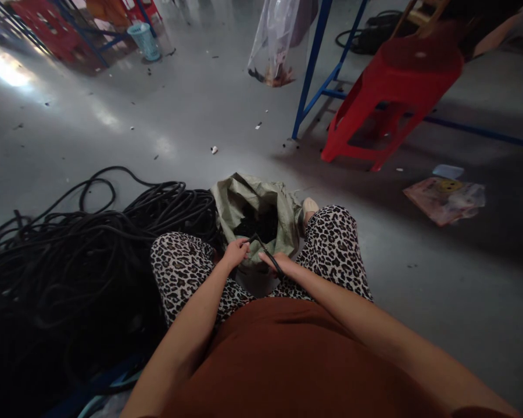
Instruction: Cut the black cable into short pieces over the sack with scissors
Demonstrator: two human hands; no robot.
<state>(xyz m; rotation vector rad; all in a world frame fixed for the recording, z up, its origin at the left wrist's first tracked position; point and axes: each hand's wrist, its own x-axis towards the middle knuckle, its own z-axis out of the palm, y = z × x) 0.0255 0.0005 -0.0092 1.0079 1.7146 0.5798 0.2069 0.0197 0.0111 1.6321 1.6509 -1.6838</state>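
While the person sits with knees apart over the open green sack (pixel 244 200), both hands meet just above its mouth, and a short black cable piece (pixel 268 252) runs between them. The left hand (pixel 235 252) pinches the piece's upper end with closed fingertips, near the sack's dark opening; the right hand (pixel 281 264) is curled around the lower end, closer to the body. The piece's long axis therefore slants from upper left, by the left hand, down to the lower right, through the right hand's grip, and lies directly over the sack rather than beside it. Both hands are about equally near the opening, the left a little nearer. The big heap of black cable (pixel 70 255) lies on the floor to the person's left, well apart from the right hand.
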